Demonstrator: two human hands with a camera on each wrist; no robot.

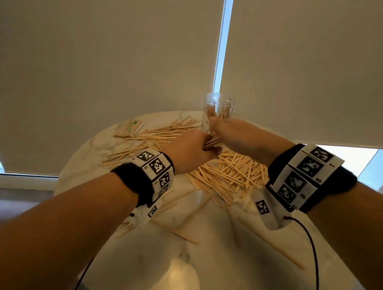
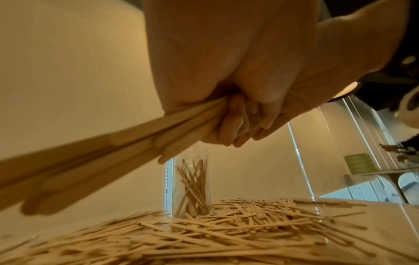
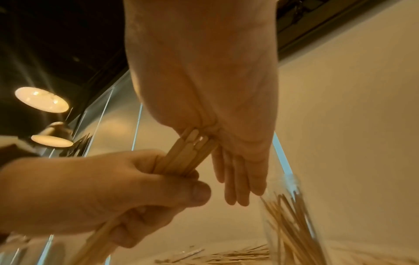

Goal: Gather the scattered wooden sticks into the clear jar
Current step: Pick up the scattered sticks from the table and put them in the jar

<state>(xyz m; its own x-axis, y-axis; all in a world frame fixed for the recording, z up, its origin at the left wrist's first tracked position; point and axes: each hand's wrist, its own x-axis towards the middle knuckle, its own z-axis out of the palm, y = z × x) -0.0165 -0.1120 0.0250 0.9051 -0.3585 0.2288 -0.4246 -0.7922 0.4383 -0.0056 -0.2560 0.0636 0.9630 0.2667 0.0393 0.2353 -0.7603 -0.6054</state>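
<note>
A clear jar (image 1: 217, 109) stands upright at the table's far edge with several wooden sticks inside; it also shows in the wrist views (image 2: 191, 188) (image 3: 292, 224). My left hand (image 1: 192, 149) (image 3: 113, 188) grips a bundle of sticks (image 1: 212, 142) (image 2: 113, 143) (image 3: 183, 157) just in front of the jar. My right hand (image 1: 228, 130) (image 3: 235, 179) is beside the jar, fingers straight, and the bundle's upper ends press into its palm by the thumb's base. Its thumb is hidden. A big pile of loose sticks (image 1: 230, 173) (image 2: 226, 233) lies under both hands.
The round pale table (image 1: 232, 257) carries longer thin sticks (image 1: 163, 129) fanned out at the left and a few near the front. A small paper packet (image 1: 131, 127) lies at the far left. Window blinds hang close behind the jar. Black cables trail from both wrists.
</note>
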